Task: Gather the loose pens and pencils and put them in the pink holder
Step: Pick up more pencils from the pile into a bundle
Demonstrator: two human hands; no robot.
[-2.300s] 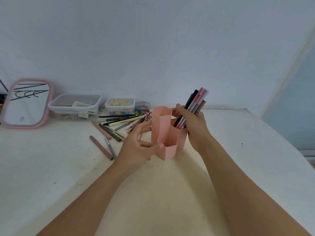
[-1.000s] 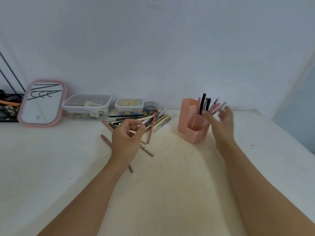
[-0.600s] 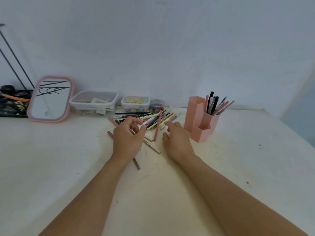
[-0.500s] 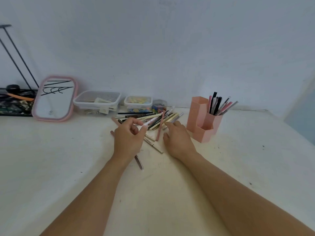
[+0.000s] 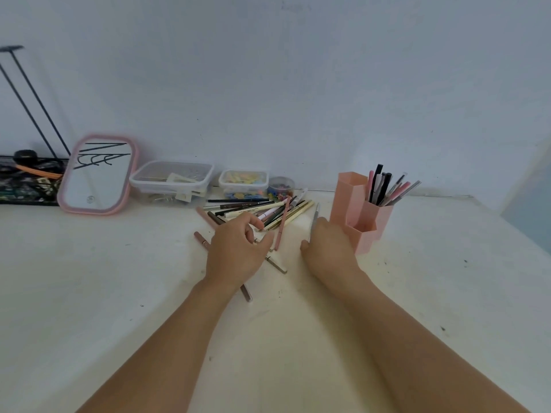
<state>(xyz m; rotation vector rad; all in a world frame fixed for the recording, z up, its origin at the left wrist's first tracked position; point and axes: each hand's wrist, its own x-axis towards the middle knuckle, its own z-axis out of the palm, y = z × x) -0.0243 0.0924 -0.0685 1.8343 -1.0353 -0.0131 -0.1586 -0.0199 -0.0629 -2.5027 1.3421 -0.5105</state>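
Nearest to us, one brown pencil (image 5: 246,292) pokes out from under the left hand (image 5: 237,251), whose fingers are loosely curled above the pile and, as far as we can tell, grip nothing. The right hand (image 5: 329,248) lies just beside the pink holder (image 5: 362,216), pinching one grey pen (image 5: 314,217) that stands up from its fingers. We judge the step best done by sweeping several loose pens and pencils (image 5: 262,213) parallel before lifting, tips aligned, rather than one by one. On the tabletop (image 5: 119,293) we count roughly fifteen loose; overlaps prevent an exact figure. The holder, right of the pile, shows three compartments, about eight pens in one. Farther back: two clear boxes, one small jar, one mirror (image 5: 98,174).
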